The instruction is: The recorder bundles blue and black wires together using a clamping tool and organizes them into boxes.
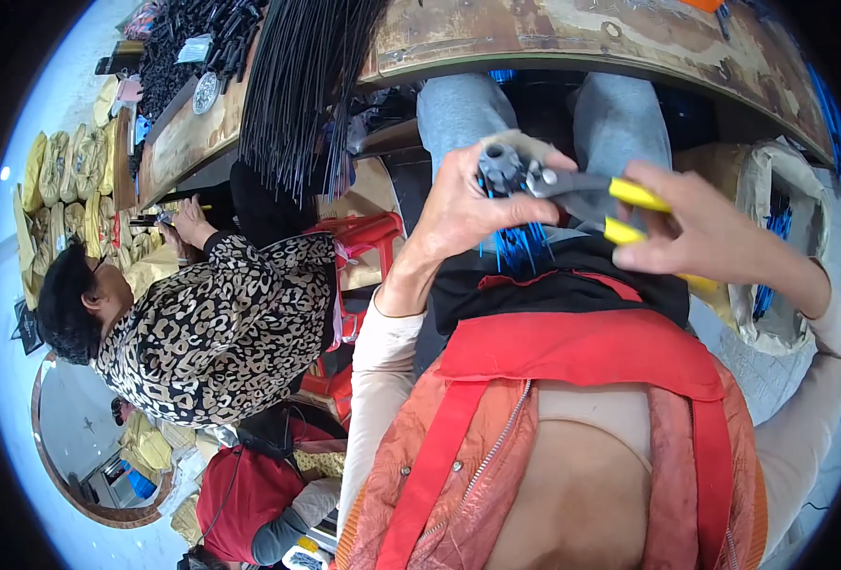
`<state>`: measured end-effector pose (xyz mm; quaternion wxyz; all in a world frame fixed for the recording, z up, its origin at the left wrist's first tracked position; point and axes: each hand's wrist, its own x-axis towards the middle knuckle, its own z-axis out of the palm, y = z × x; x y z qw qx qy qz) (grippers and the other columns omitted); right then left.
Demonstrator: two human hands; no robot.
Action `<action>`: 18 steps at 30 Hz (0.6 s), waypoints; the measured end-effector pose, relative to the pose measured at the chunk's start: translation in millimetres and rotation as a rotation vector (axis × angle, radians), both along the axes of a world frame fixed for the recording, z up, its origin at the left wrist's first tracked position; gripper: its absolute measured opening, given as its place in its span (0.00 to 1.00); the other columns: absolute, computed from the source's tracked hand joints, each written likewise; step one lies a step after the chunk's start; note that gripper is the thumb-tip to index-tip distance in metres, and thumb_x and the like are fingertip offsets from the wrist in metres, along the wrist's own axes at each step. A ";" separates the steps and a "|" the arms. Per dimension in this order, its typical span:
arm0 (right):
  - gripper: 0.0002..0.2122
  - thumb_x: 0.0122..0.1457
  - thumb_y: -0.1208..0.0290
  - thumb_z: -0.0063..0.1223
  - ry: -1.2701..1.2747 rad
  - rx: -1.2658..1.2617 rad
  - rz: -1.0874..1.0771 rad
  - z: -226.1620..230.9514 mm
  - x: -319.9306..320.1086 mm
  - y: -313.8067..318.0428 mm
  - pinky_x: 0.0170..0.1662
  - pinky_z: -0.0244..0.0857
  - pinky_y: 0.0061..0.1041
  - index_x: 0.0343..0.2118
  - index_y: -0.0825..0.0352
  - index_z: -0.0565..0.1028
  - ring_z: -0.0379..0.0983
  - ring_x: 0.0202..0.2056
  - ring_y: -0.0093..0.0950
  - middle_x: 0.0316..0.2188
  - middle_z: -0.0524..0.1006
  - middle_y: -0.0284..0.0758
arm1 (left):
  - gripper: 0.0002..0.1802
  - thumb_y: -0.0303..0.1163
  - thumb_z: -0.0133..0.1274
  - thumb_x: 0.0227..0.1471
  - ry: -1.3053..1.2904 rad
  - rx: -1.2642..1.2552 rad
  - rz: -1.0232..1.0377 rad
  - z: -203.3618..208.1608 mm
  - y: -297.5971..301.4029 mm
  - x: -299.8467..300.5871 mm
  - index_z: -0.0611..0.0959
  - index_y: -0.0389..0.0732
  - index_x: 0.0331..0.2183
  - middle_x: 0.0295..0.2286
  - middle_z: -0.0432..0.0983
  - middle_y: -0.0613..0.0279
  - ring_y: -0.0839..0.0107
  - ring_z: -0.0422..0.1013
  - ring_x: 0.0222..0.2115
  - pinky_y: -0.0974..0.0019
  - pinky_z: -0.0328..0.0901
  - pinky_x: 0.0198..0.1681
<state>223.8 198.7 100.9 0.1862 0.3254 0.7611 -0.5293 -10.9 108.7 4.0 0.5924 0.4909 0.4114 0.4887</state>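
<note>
My left hand (pixel 468 204) is wrapped round a bundle of dark rods with blue tips (pixel 523 249), held upright over my lap. Grey tube-like ends (pixel 502 163) stick out at the top of the bundle, between thumb and fingers. In my right hand (pixel 691 218) are pliers (pixel 637 195) with yellow handles, fingers closed round the grips. The pliers' dark jaws reach to the bundle's upper end beside my left thumb. Whether the jaws bite on a piece there I cannot tell.
A worn wooden table (pixel 496 38) runs across the far side, with long black rods (pixel 297 95) hanging over its edge. An open sack (pixel 786 313) with blue-tipped rods stands at right. To the left sits a person in a leopard-print top (pixel 221 332), near a red stool (pixel 359 237).
</note>
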 end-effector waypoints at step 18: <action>0.15 0.56 0.64 0.56 0.197 0.501 0.085 -29.3 0.1 6.0 0.32 0.64 0.34 0.40 0.69 0.71 0.70 0.28 0.39 0.24 0.73 0.40 | 0.22 0.28 0.67 0.43 0.079 -0.044 0.082 7.8 -0.9 2.3 0.80 0.35 0.42 0.32 0.78 0.66 0.81 0.72 0.33 0.75 0.67 0.38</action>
